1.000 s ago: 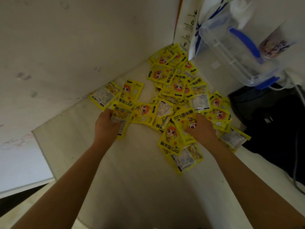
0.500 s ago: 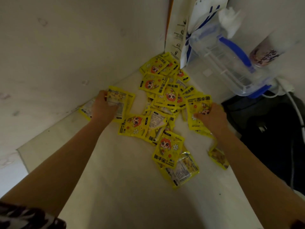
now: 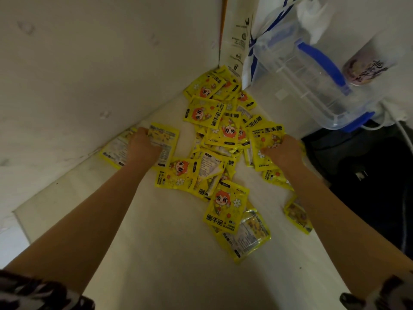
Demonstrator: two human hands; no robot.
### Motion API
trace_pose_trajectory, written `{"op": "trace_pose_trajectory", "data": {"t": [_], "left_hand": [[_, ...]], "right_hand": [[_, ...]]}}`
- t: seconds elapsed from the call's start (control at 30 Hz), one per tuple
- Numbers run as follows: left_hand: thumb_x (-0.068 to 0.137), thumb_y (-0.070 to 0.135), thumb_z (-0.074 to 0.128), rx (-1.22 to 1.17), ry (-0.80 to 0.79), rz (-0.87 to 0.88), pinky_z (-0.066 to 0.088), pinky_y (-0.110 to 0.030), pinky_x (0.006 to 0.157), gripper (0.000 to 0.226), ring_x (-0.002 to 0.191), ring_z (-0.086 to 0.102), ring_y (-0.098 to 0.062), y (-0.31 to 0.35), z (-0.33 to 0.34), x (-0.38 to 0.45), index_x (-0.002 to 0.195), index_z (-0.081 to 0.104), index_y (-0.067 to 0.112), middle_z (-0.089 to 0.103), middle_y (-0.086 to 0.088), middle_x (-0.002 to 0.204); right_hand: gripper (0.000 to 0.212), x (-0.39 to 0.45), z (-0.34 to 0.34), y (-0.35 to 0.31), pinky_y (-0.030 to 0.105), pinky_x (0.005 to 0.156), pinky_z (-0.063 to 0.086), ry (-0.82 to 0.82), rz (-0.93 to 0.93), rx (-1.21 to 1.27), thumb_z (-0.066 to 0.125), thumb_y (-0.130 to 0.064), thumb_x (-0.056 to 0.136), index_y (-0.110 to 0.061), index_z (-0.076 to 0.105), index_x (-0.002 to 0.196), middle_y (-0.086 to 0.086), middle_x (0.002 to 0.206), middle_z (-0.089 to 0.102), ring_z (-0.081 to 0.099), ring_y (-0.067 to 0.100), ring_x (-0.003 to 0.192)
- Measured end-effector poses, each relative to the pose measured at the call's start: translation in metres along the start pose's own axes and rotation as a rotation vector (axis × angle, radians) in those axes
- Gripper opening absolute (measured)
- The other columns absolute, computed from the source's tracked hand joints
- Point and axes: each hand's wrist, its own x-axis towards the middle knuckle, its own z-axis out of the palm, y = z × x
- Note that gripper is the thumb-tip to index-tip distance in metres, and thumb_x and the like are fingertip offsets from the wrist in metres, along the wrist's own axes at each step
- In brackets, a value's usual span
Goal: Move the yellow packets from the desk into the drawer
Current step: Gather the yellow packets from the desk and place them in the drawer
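Note:
Several yellow hand-warmer packets [image 3: 223, 130] lie scattered and overlapping on the pale desk [image 3: 169, 253], from the far corner toward me. My left hand [image 3: 143, 146] grips a packet [image 3: 165, 142] beside the wall on the left, with another packet [image 3: 114, 151] lying under it. My right hand [image 3: 283, 153] holds a packet [image 3: 266, 139] at the right side of the pile. Two more packets [image 3: 228, 206] lie nearest me, and one [image 3: 297, 215] sits by the desk's right edge. No drawer is in view.
A white wall [image 3: 89, 74] runs along the left. A clear plastic box with blue clips [image 3: 317, 79] and a white bag [image 3: 239, 41] stand at the far right corner. Dark items [image 3: 368, 175] and white cables [image 3: 400, 128] lie right of the desk.
Both hands moved away from me over the pile, the left to the wall side with a packet in it, the right to the right side with a packet in its grip.

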Motion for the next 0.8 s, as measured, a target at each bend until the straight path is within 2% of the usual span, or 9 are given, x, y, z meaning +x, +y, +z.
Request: {"op": "trace_pose_trajectory", "data": {"t": [0.1,0.2,0.33,0.43,0.5,0.6,0.7,0.8], "left_hand": [[0.075,0.008,0.072,-0.029,-0.013,-0.015,0.052,-0.048,0.088,0.046,0.108,0.059,-0.036,0.003,-0.001,-0.001,0.116,0.053,0.003,0.061,-0.020,0.116],[0.073,0.004,0.074,-0.124,0.005,-0.034,0.056,-0.046,0.079,0.044,0.098,0.064,-0.034,0.005,-0.003,-0.005,0.114,0.057,0.003,0.064,-0.018,0.112],[0.074,0.005,0.073,-0.136,0.045,-0.014,0.050,-0.035,0.071,0.041,0.091,0.060,-0.026,0.006,-0.005,-0.015,0.112,0.058,0.004,0.060,-0.011,0.105],[0.074,0.007,0.068,-0.155,0.113,-0.053,0.051,-0.043,0.087,0.036,0.107,0.056,-0.034,0.001,-0.007,-0.024,0.109,0.058,0.006,0.058,-0.018,0.114],[0.075,0.009,0.067,-0.176,0.129,-0.123,0.051,-0.046,0.091,0.038,0.108,0.056,-0.037,-0.006,-0.010,-0.031,0.111,0.057,0.007,0.055,-0.020,0.120],[0.073,0.013,0.071,-0.234,0.138,-0.181,0.054,-0.045,0.085,0.041,0.103,0.060,-0.033,-0.016,-0.017,-0.049,0.111,0.057,0.007,0.060,-0.016,0.116],[0.072,0.008,0.072,-0.304,0.114,-0.206,0.054,-0.039,0.071,0.038,0.092,0.064,-0.028,-0.028,-0.024,-0.075,0.107,0.059,0.006,0.065,-0.010,0.105],[0.073,0.004,0.072,-0.429,0.090,-0.230,0.051,-0.036,0.067,0.032,0.089,0.064,-0.028,-0.039,-0.028,-0.110,0.101,0.057,0.009,0.065,-0.011,0.101]], "right_hand": [[0.049,-0.004,0.001,-0.001,0.033,0.077,0.041,0.010,-0.023,-0.005,0.077,-0.019,0.075,0.003,0.053,0.111,0.020,0.113,0.060,0.058,0.033,0.107],[0.046,-0.009,0.000,-0.002,0.031,0.072,0.036,0.031,-0.043,0.009,0.075,-0.018,0.078,0.003,0.052,0.111,0.015,0.101,0.055,0.056,0.033,0.105],[0.041,-0.019,-0.004,-0.001,0.037,0.077,0.044,0.030,-0.051,0.077,0.076,-0.018,0.075,-0.002,0.051,0.104,0.014,0.101,0.055,0.057,0.032,0.102],[0.044,-0.027,-0.010,0.000,0.041,0.082,0.047,0.019,-0.041,0.110,0.075,-0.017,0.075,0.000,0.051,0.108,0.017,0.108,0.058,0.057,0.033,0.103],[0.044,-0.035,-0.016,0.003,0.041,0.082,0.049,0.006,-0.037,0.111,0.074,-0.018,0.074,-0.001,0.053,0.108,0.016,0.108,0.060,0.059,0.032,0.101],[0.044,-0.053,-0.028,0.009,0.043,0.086,0.050,-0.005,-0.051,0.114,0.075,-0.018,0.075,-0.001,0.053,0.109,0.015,0.109,0.061,0.059,0.032,0.101],[0.048,-0.076,-0.037,0.017,0.046,0.090,0.049,-0.019,-0.076,0.106,0.076,-0.019,0.074,-0.003,0.051,0.112,0.014,0.112,0.059,0.057,0.032,0.104],[0.051,-0.101,-0.041,0.028,0.035,0.082,0.044,-0.036,-0.093,0.137,0.075,-0.016,0.076,-0.004,0.050,0.119,0.007,0.105,0.054,0.054,0.026,0.102]]}}
